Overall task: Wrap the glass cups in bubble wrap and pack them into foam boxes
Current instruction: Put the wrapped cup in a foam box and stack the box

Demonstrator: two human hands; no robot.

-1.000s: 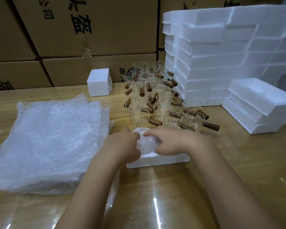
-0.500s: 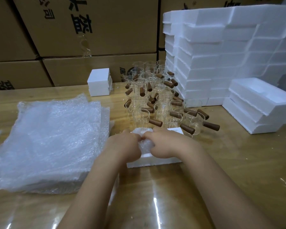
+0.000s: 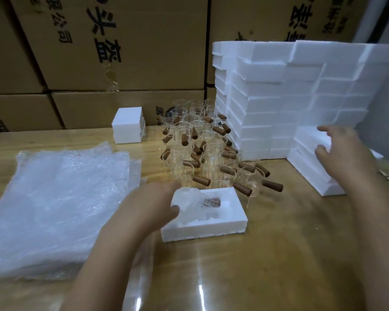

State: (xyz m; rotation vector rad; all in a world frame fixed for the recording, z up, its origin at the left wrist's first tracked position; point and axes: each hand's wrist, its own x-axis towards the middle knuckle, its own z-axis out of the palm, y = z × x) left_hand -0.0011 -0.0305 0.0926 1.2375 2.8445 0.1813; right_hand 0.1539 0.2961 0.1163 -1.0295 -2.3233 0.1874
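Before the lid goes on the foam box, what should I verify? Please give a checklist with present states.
1. The wrapped cup lies inside the foam box: ok.
2. Wrap fully closed round it: cannot tell; the brown handle shows through.
3. The left hand holds the cup in place: ok.
4. The right hand grips the top foam piece: not ok; fingers spread over it.
5. The loose cups apart from the box: cannot tell; one handle is very near its back edge.

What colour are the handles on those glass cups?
Dark brown, wood-like handles on clear glass cups; the head view shows them best.
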